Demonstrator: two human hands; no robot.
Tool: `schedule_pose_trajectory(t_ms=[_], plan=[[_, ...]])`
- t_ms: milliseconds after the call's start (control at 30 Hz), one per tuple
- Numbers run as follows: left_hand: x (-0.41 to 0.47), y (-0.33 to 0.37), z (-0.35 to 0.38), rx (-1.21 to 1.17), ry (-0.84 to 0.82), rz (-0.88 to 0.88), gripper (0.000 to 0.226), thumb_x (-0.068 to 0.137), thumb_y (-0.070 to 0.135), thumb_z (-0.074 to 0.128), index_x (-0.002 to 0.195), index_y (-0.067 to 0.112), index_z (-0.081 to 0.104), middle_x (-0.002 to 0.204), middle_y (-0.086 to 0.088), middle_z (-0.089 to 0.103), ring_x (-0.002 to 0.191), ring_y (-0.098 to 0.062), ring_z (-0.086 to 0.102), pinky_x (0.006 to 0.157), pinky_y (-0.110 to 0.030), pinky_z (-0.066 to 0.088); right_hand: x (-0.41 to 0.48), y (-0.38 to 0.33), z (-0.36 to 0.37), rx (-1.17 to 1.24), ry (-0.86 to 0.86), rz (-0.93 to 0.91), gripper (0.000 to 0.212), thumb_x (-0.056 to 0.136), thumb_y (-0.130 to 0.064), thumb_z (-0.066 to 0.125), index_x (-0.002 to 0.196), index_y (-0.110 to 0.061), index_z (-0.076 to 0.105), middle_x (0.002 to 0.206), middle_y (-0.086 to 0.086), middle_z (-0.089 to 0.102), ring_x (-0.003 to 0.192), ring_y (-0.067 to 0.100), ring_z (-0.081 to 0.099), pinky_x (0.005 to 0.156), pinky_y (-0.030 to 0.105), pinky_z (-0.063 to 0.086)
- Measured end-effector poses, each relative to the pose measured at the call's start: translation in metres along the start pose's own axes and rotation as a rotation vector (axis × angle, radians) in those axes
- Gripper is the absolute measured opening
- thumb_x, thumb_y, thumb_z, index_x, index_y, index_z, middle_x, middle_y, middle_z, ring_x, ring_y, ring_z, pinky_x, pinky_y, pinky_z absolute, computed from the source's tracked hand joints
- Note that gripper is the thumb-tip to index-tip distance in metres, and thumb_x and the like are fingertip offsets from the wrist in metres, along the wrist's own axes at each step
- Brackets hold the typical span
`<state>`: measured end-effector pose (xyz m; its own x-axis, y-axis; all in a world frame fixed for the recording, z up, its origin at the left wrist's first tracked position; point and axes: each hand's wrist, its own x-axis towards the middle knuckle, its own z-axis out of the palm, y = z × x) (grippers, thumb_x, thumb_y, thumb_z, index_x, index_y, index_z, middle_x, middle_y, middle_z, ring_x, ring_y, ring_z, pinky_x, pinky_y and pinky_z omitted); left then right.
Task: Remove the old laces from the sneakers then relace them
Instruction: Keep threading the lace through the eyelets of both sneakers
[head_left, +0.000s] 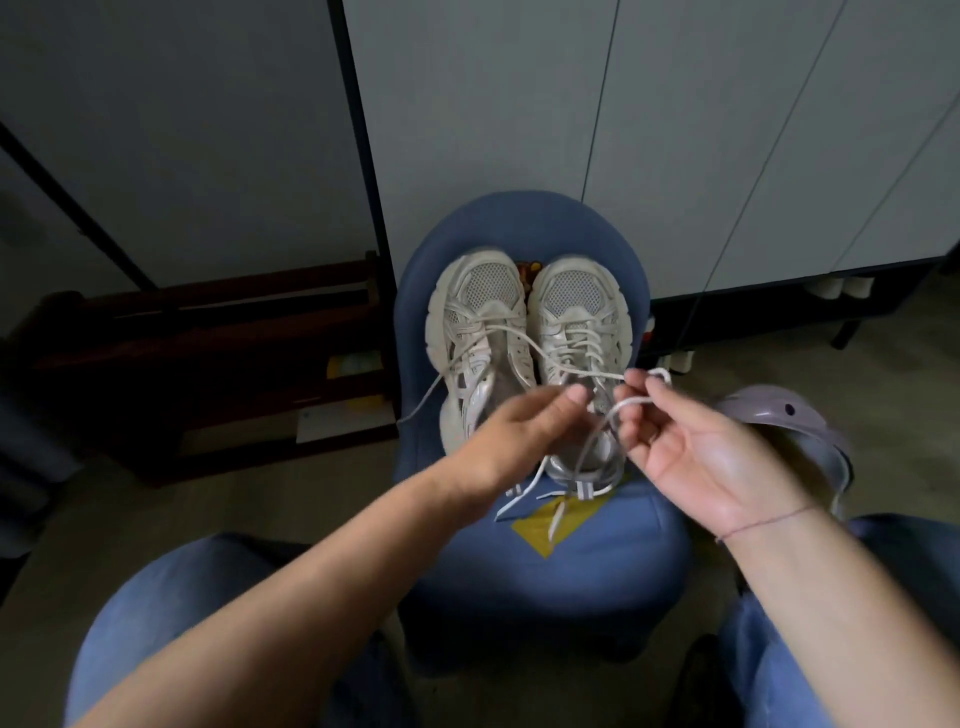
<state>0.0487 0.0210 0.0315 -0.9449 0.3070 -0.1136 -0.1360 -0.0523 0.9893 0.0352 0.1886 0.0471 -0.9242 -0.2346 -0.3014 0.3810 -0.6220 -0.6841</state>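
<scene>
Head view: white sneakers, left one (480, 332) and right one (576, 312), sit toes far on blue seat (519, 223). R hand (696, 452) pinches a loop of lace (524, 340), which runs far-left to left sneaker's eyelets. L hand (519, 431) is just left of the loop; blurred, grip can't tell.

Two pale sneakers (480, 332) stand side by side, toes away from you, on a blue padded seat (571, 571). Your right hand (696, 457) pinches a loop of white lace (631, 402) above the sneakers. Your left hand (514, 436) reaches in beside it, blurred; its hold on the lace cannot be determined. Loose lace ends trail over the seat.
</scene>
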Motion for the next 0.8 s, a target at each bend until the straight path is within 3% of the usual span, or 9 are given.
schedule_pose_trajectory(t_ms=[67, 167, 367, 433, 500, 567, 667, 733, 800], plan=[[0.001, -0.001, 0.001, -0.035, -0.064, -0.057, 0.032, 0.101, 0.028, 0.05, 0.111, 0.001, 0.064, 0.085, -0.008, 0.07, 0.081, -0.017, 0.068, 0.079, -0.023, 0.057, 0.011, -0.012, 0.012, -0.019, 0.026, -0.03, 0.016, 0.088, -0.012, 0.052, 0.079, -0.005, 0.065, 0.068, 0.007, 0.068, 0.057, 0.008, 0.063, 0.053, 0.015, 0.051], [0.011, 0.003, -0.015, 0.071, 0.037, -0.073, 0.027, 0.105, 0.019, 0.043, 0.095, 0.01, 0.066, 0.056, 0.004, 0.051, 0.047, -0.004, 0.047, 0.046, -0.016, 0.036, 0.036, -0.037, 0.015, -0.001, 0.084, -0.075, 0.035, 0.096, -0.007, 0.043, 0.071, -0.005, 0.067, 0.064, 0.008, 0.068, 0.052, 0.007, 0.062, 0.052, 0.015, 0.051], [0.028, 0.02, -0.048, 0.197, 0.232, -0.006, 0.03, 0.105, 0.017, 0.043, 0.085, 0.01, 0.064, 0.047, 0.009, 0.035, 0.043, -0.004, 0.032, 0.05, -0.019, 0.033, 0.077, -0.079, 0.003, -0.031, 0.17, -0.149, 0.018, 0.098, -0.009, 0.045, 0.087, -0.002, 0.058, 0.081, 0.01, 0.067, 0.063, 0.01, 0.067, 0.064, 0.019, 0.056], [0.034, 0.024, -0.055, 0.295, 0.323, 0.037, 0.029, 0.103, 0.022, 0.049, 0.082, 0.016, 0.069, 0.047, 0.007, 0.035, 0.045, -0.009, 0.031, 0.048, -0.024, 0.03, 0.087, -0.079, 0.004, -0.257, 0.263, -0.23, 0.011, 0.097, -0.009, 0.048, 0.092, -0.002, 0.055, 0.085, 0.009, 0.06, 0.061, 0.011, 0.066, 0.059, 0.019, 0.056], [0.039, 0.025, -0.059, 0.37, 0.396, 0.073, 0.026, 0.1, 0.026, 0.055, 0.081, 0.022, 0.073, 0.047, 0.006, 0.035, 0.044, -0.011, 0.029, 0.047, -0.025, 0.026, 0.092, -0.072, 0.011, -0.68, 0.383, -0.432, 0.017, 0.095, -0.009, 0.053, 0.112, -0.005, 0.053, 0.094, 0.005, 0.057, 0.053, 0.007, 0.059, 0.05, 0.016, 0.051], [0.044, 0.027, -0.057, 0.41, 0.413, 0.109, 0.022, 0.098, 0.027, 0.058, 0.085, 0.02, 0.074, 0.046, 0.008, 0.035, 0.041, -0.007, 0.028, 0.043, -0.02, 0.025, 0.09, -0.059, 0.027, -1.003, 0.195, -0.559, 0.027, 0.093, -0.01, 0.056, 0.118, -0.018, 0.051, 0.106, -0.001, 0.057, 0.05, 0.002, 0.055, 0.048, 0.016, 0.047], [0.055, 0.029, -0.051, 0.433, 0.402, 0.146, 0.021, 0.097, 0.025, 0.06, 0.09, 0.013, 0.075, 0.052, 0.011, 0.047, 0.047, -0.001, 0.038, 0.052, -0.02, 0.032, 0.085, -0.036, 0.053, -1.37, -0.308, -0.341, 0.017, 0.092, -0.019, 0.059, 0.106, -0.028, 0.059, 0.102, -0.009, 0.063, 0.073, 0.003, 0.064, 0.068, 0.024, 0.053], [0.061, 0.031, -0.051, 0.422, 0.387, 0.142, 0.022, 0.098, 0.024, 0.059, 0.087, 0.014, 0.074, 0.054, 0.011, 0.05, 0.049, -0.001, 0.04, 0.054, -0.022, 0.034, 0.089, -0.032, 0.057, -1.53, -0.314, -0.369, 0.009, 0.09, -0.026, 0.062, 0.098, -0.03, 0.064, 0.094, -0.009, 0.067, 0.088, 0.007, 0.064, 0.082, 0.03, 0.052], [0.064, 0.034, -0.054, 0.431, 0.381, 0.117, 0.022, 0.099, 0.025, 0.057, 0.084, 0.018, 0.072, 0.044, 0.015, 0.044, 0.041, 0.0, 0.038, 0.047, -0.016, 0.031, 0.096, -0.037, 0.052, -1.498, -0.207, -0.452, 0.004, 0.088, -0.026, 0.065, 0.087, -0.026, 0.068, 0.087, -0.008, 0.069, 0.086, 0.008, 0.064, 0.084, 0.031, 0.052]])
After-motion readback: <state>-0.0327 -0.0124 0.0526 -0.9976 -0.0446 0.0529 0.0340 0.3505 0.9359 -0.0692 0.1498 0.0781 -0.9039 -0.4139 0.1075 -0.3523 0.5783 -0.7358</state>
